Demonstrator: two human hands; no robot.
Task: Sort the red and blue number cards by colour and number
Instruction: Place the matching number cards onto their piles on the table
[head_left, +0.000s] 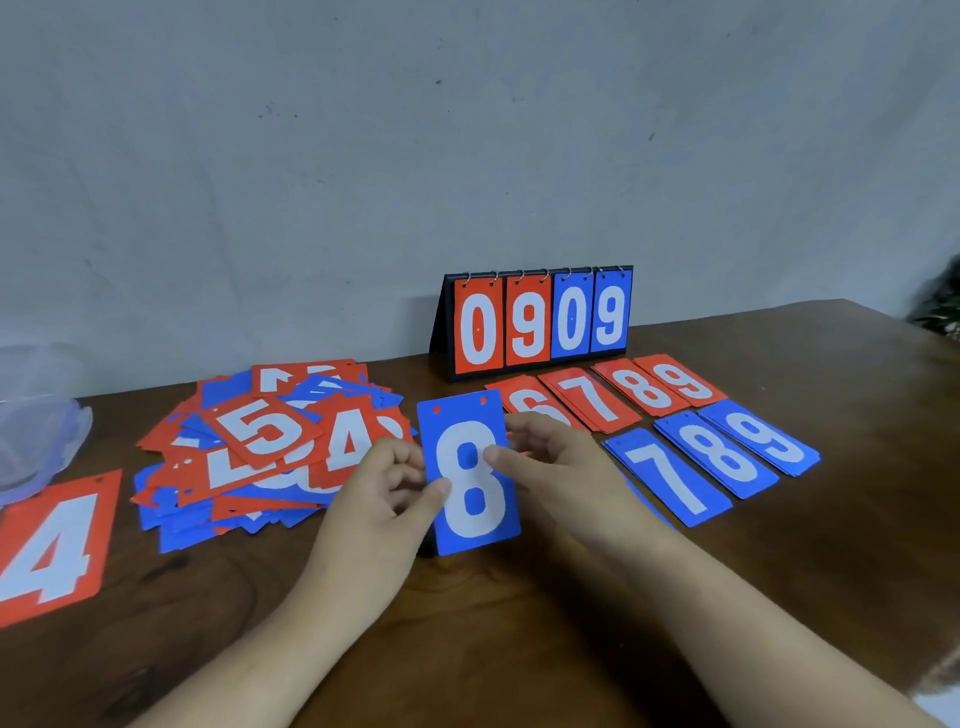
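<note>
A blue 8 card (470, 473) is held upright above the table's middle, pinched by my left hand (387, 493) on its left edge and my right hand (550, 467) on its right edge. To the left lies a mixed heap of red and blue cards (260, 452), with a red 5 and a red 4 on top. On the right lie sorted stacks: a red 6 stack (524, 405), a red 7 stack (592, 400), a red 8 stack (641, 389), a red 9 stack (683, 382), a blue 7 stack (670, 478), a blue 8 stack (719, 454) and a blue 9 stack (766, 439).
A standing flip scoreboard (540, 322) reading 0909 stands at the back by the wall. A single red 4 card (52, 545) lies at the far left, near a clear plastic bowl (36, 436). Bare brown tabletop (519, 623) shows in front.
</note>
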